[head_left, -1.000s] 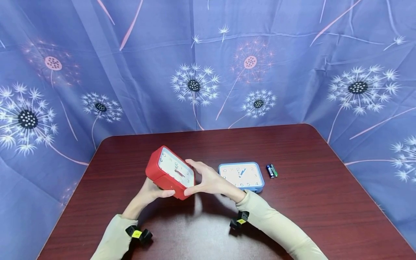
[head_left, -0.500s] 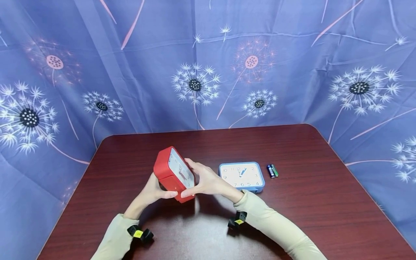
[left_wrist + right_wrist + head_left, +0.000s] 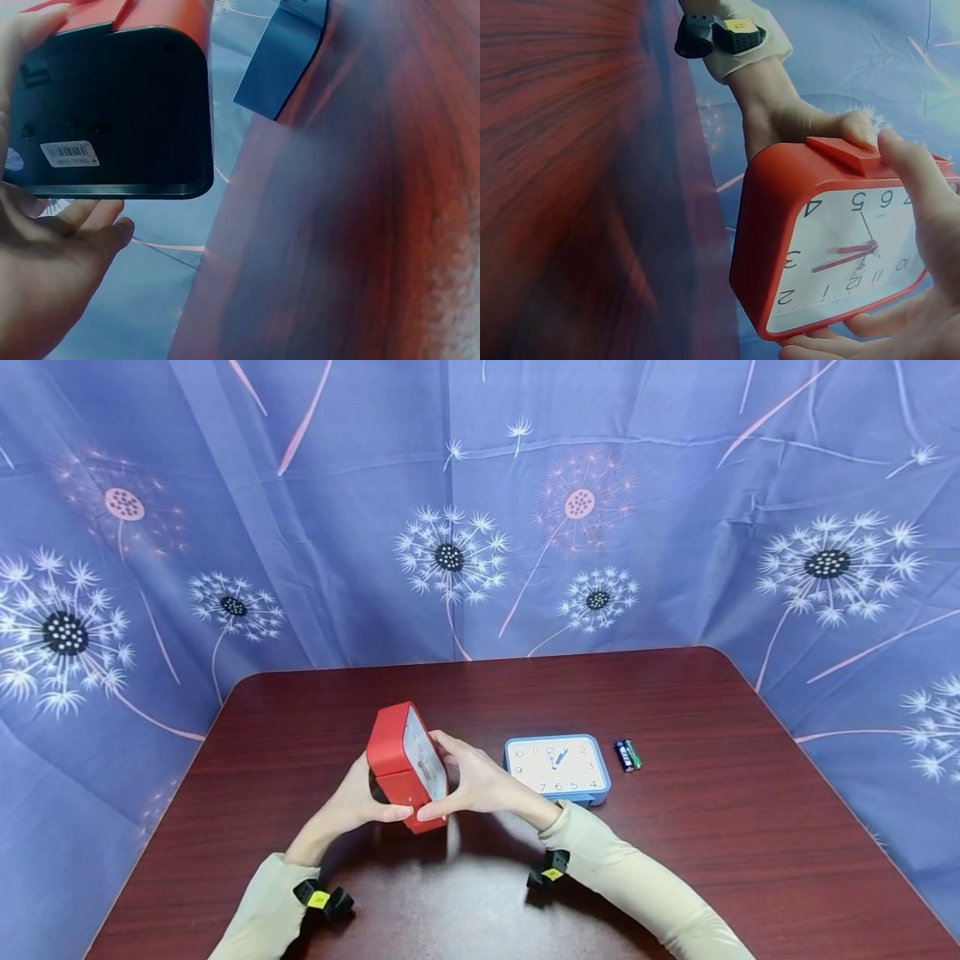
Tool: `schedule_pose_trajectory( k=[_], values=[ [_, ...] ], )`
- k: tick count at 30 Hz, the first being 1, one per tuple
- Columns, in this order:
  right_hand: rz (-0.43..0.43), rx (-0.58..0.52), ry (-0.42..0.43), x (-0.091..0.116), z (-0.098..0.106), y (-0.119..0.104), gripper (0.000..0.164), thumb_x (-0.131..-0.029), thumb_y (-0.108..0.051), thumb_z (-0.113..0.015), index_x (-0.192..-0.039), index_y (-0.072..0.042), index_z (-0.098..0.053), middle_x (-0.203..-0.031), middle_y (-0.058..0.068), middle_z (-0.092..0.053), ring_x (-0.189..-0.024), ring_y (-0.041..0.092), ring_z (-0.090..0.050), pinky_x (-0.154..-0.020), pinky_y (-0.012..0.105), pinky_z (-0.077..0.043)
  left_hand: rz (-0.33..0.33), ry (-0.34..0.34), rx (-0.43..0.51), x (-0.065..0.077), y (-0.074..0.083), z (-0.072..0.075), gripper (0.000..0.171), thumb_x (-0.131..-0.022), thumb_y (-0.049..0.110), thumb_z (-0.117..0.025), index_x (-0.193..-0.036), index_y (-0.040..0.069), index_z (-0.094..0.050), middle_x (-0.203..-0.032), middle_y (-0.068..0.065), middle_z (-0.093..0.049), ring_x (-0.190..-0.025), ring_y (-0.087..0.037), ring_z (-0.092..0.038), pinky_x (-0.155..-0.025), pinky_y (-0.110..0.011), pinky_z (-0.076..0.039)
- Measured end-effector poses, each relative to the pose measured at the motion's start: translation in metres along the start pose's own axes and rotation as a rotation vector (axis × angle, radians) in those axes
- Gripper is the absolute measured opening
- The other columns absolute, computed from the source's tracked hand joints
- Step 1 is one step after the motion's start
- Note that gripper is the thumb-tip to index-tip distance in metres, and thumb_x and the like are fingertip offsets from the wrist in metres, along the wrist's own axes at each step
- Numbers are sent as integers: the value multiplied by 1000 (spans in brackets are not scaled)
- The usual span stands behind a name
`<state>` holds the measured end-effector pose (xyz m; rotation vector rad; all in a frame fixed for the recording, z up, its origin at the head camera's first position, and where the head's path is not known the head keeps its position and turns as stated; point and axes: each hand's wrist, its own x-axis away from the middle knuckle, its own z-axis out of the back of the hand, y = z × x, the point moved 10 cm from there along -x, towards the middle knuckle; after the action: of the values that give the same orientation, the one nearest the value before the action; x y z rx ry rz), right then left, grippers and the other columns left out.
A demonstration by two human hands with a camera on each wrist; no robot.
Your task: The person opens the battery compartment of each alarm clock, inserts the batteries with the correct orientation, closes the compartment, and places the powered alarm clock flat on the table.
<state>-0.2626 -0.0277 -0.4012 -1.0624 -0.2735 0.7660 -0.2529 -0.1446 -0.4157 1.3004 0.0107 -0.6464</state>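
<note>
A red alarm clock (image 3: 393, 743) is held up off the table, tilted, between both hands. Its white dial with red hands faces the right hand; in the left wrist view its black back (image 3: 127, 105) carries a white barcode label. My left hand (image 3: 351, 797) grips the lower left side, thumb on the red casing. My right hand (image 3: 476, 779) holds the dial side, thumb on the bottom edge and fingers at the opposite edge. In the right wrist view both thumbs nearly meet at the raised foot on the casing. A blue alarm clock (image 3: 558, 764) lies face up, partly behind the right wrist.
Two small batteries (image 3: 627, 756), one blue-black and one green, lie side by side right of the blue clock. The dark red wooden table (image 3: 712, 860) is backed by a blue curtain (image 3: 337, 527) with dandelion prints. Each wrist wears a small black camera (image 3: 551, 868).
The red clock has turned so its dial faces further right, showing more of its red side. It has also shifted slightly right, with both hands still on it. Blue clock and batteries stay put.
</note>
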Motion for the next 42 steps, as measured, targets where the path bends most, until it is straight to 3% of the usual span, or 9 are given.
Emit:
schedule_pose_trajectory(
  k=[10, 16, 23, 32, 36, 42],
  values=[
    [0, -70, 35, 2, -1, 8, 81, -67, -21, -88, -134, -8, -43, -121, 9, -57, -108, 23, -63, -94, 34, -53, 103, -28, 29, -1, 0, -4, 86, -70, 8, -80, -142, 5, -34, -128, -19, -53, -113, -5, -54, -95, -25, -46],
    [-11, -58, 88, 2, 4, 8, 83, -68, -22, -87, -136, -8, -42, -123, 9, -56, -109, 23, -61, -95, 34, -52, 142, -22, 69, -1, -2, -4, 86, -74, 11, -78, -144, 2, -29, -130, -15, -50, -112, -5, -55, -93, -24, -48],
    [-85, -77, 118, 5, 6, 14, 88, -67, -22, -87, -140, -8, -40, -125, 8, -56, -113, 22, -59, -96, 32, -51, 192, -32, 61, -1, -7, -5, 89, -77, 16, -77, -148, 4, -25, -134, -11, -47, -117, -6, -52, -99, -27, -44],
    [-74, -183, 156, 6, 7, 14, 86, -69, -13, -85, -141, -2, -39, -127, 14, -56, -112, 28, -60, -96, 31, -51, 132, -60, 173, -5, -2, -9, 103, -80, 22, -77, -155, 8, -8, -152, -24, -24, -129, 3, -40, -103, -14, -36],
    [-66, -227, 168, 5, 8, 14, 81, -69, -9, -83, -138, -5, -42, -125, 14, -57, -110, 26, -61, -96, 32, -50, 118, -88, 237, -6, -1, -14, 109, -79, 23, -79, -156, 11, -3, -157, -21, -14, -133, 4, -35, -105, -13, -34],
    [-59, -320, 170, 5, 8, 17, 81, -70, -6, -80, -140, -4, -40, -127, 17, -55, -113, 26, -58, -99, 31, -49, 135, -108, 198, -5, -1, -19, 112, -72, 17, -84, -155, 8, -9, -153, -16, -25, -130, 3, -40, -105, -13, -33]
  ],
)
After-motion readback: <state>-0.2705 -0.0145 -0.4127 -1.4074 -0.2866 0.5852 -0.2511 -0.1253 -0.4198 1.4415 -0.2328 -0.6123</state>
